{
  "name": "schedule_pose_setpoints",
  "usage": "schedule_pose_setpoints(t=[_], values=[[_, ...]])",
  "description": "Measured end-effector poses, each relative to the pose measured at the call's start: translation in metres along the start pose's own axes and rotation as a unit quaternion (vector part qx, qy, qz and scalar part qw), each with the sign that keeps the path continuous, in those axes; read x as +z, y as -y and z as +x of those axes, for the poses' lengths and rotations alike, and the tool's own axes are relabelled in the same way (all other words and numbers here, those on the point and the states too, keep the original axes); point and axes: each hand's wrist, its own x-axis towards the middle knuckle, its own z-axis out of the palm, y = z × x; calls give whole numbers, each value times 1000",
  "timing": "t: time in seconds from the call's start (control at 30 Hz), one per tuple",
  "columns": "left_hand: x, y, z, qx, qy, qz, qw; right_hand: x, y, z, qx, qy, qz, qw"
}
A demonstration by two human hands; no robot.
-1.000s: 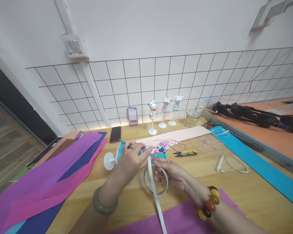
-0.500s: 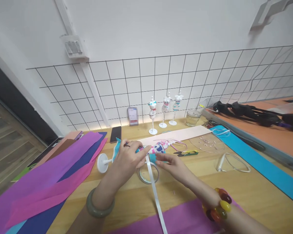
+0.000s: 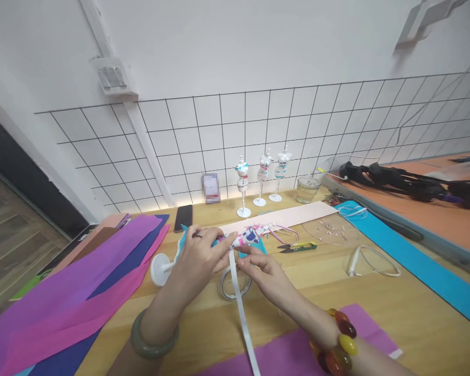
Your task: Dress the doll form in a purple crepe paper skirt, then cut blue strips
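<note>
My left hand (image 3: 201, 256) is wrapped round a small dress form that lies on its side, its white round base (image 3: 160, 269) sticking out to the left. Patterned pink, blue and white fabric (image 3: 250, 236) covers the form, with turquoise fabric (image 3: 258, 247) hanging below. A white ribbon (image 3: 241, 308) runs from under my left fingers down towards me. Beside the ribbon's upper end, my right hand (image 3: 264, 269) has its thumb and fingers drawn together; what sits between them is hidden. Behind the ribbon lies a roll of tape (image 3: 227, 292).
Three dressed mini forms, including one on the left (image 3: 243, 183), stand at the back by a glass jar (image 3: 308, 189). Yellow-green thread snips (image 3: 297, 247) lie right of my hands. Felt sheets (image 3: 82, 277) cover the left side; purple felt (image 3: 282, 355) lies in front.
My right hand has moved left to the ribbon's upper end, and its fingers have drawn together. My left hand keeps its hold on the dress form. The view has shifted slightly.
</note>
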Motion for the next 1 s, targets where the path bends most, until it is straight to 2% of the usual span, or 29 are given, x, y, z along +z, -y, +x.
schedule_pose_setpoints(t=[0.17,0.27,0.47,0.63,0.7,0.77,0.83,0.9,1.0], values=[[-3,2,1,9,-19,0,1000,11,6,2,-26,-14,6,1000],[-5,4,2,13,-37,0,999,14,6,-1,-28,-2,12,1000],[-10,5,2,8,-33,0,999,13,0,-5,-31,2,-1,1000],[-9,4,1,-1,-30,-7,1000,4,-5,-10,-13,-30,-32,999],[-8,5,0,1,-35,-1,999,-10,-8,-15,-12,-48,-48,998],[-7,6,1,9,-40,3,999,-35,-12,-21,-23,-67,-90,993],[-6,7,1,19,-45,6,999,-70,-20,-30,-31,-97,-178,979],[-6,8,0,25,-46,11,999,-111,-29,-40,-20,-150,-315,937],[-6,9,0,21,-43,14,999,-165,-39,-55,4,-193,-381,904]])
